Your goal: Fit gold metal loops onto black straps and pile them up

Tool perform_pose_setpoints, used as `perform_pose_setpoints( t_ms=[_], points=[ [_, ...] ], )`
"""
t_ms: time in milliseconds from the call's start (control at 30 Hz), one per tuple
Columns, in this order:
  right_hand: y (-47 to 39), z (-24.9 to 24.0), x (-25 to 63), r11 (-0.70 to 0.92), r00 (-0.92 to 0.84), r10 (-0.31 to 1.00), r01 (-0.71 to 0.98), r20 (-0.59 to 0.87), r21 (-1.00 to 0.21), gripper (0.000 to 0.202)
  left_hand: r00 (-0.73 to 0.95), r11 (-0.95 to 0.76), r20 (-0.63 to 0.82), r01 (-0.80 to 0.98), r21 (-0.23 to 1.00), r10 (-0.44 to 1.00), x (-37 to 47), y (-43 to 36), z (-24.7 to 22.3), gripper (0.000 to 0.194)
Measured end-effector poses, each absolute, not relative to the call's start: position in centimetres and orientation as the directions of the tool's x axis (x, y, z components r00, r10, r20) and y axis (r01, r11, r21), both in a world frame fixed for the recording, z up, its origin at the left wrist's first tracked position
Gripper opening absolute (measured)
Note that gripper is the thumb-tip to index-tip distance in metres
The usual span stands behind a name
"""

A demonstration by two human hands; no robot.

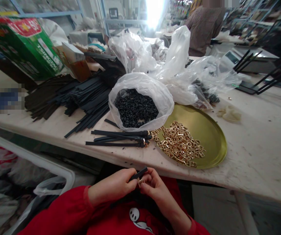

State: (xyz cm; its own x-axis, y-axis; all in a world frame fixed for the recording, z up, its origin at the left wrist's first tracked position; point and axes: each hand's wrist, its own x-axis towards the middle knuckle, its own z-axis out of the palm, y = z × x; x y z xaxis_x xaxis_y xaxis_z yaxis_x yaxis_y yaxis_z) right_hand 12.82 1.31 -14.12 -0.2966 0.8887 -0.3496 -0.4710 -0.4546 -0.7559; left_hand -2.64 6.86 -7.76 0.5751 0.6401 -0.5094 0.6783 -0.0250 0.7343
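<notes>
Close to my body, below the table's front edge, my left hand (117,185) pinches a black strap (139,173) near its end. Facing it, my right hand (156,186) holds a small gold buckle (140,182) between thumb and fingers, right beside the strap; whether the strap passes through it I cannot tell. Beyond my hands, several black straps with gold buckles (121,138) lie on the table. A gold tray (215,143) bears a heap of loose gold buckles (179,142). Behind these, a clear plastic bag (165,98) stands rolled open, full of small black loops (135,107).
Bundles of black straps (86,94) spread over the table's left side, near a green carton (30,49). Plastic bags (177,52) pile up behind. A scale (243,58) and a black wire rack (253,83) stand at right. Far back is another person (202,29).
</notes>
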Motion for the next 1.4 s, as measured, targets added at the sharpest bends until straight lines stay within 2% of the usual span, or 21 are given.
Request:
perform_pose_setpoints(
  t_ms=[167,267,333,400,467,533,600,833,967,1133,1300,1400],
  points=[
    [1.5,-13.3,12.7,-0.319,-0.238,0.941,-0.372,-0.243,-0.872,0.023,0.573,-0.065,-0.469,0.677,0.733,0.672,-2.7,7.1,-7.2,0.025],
    [1.9,-13.0,13.0,-0.346,-0.137,0.938,-0.372,-0.318,-0.861,0.017,0.547,-0.106,-0.434,0.699,0.707,0.716,-3.2,7.3,-6.8,0.028],
    [2.4,-12.7,13.1,-0.376,-0.054,0.914,-0.489,-0.403,-0.787,0.018,0.530,-0.145,-0.407,0.723,0.675,0.744,-3.5,7.3,-6.5,0.029],
    [2.7,-12.3,13.1,-0.379,-0.028,0.877,-0.655,-0.480,-0.654,0.022,0.539,-0.188,-0.393,0.735,0.652,0.745,-3.9,7.1,-6.3,0.028],
    [2.9,-11.9,13.0,-0.388,-0.072,0.836,-0.779,-0.544,-0.493,0.027,0.557,-0.218,-0.390,0.735,0.642,0.733,-4.0,6.8,-6.3,0.028],
    [3.0,-11.6,12.7,-0.411,-0.124,0.798,-0.828,-0.590,-0.382,0.032,0.560,-0.238,-0.375,0.737,0.632,0.739,-4.0,6.5,-6.6,0.028],
    [2.9,-11.5,12.5,-0.422,-0.144,0.777,-0.841,-0.613,-0.339,0.033,0.555,-0.251,-0.355,0.739,0.625,0.752,-3.9,6.4,-6.9,0.027],
    [3.0,-11.4,12.2,-0.431,-0.152,0.751,-0.850,-0.643,-0.303,0.036,0.541,-0.225,-0.356,0.736,0.639,0.762,-4.0,6.7,-7.2,0.028],
    [3.0,-11.5,11.4,-0.434,-0.120,0.766,-0.821,-0.631,-0.371,0.034,0.547,-0.204,-0.350,0.713,0.671,0.760,-3.4,6.7,-7.3,0.029],
    [3.3,-12.3,10.9,-0.363,0.011,0.870,-0.663,-0.494,-0.654,0.024,0.536,-0.096,-0.368,0.652,0.752,0.760,-2.5,7.1,-7.4,0.026],
    [3.8,-12.5,11.1,-0.339,0.051,0.875,-0.644,-0.481,-0.686,0.022,0.519,0.091,-0.454,0.580,0.809,0.724,-2.7,7.7,-7.3,0.021],
    [3.7,-12.7,10.9,-0.367,0.027,0.890,-0.548,-0.454,-0.752,0.025,0.518,0.219,-0.485,0.492,0.843,0.705,-2.6,7.7,-7.8,0.019]
  ],
)
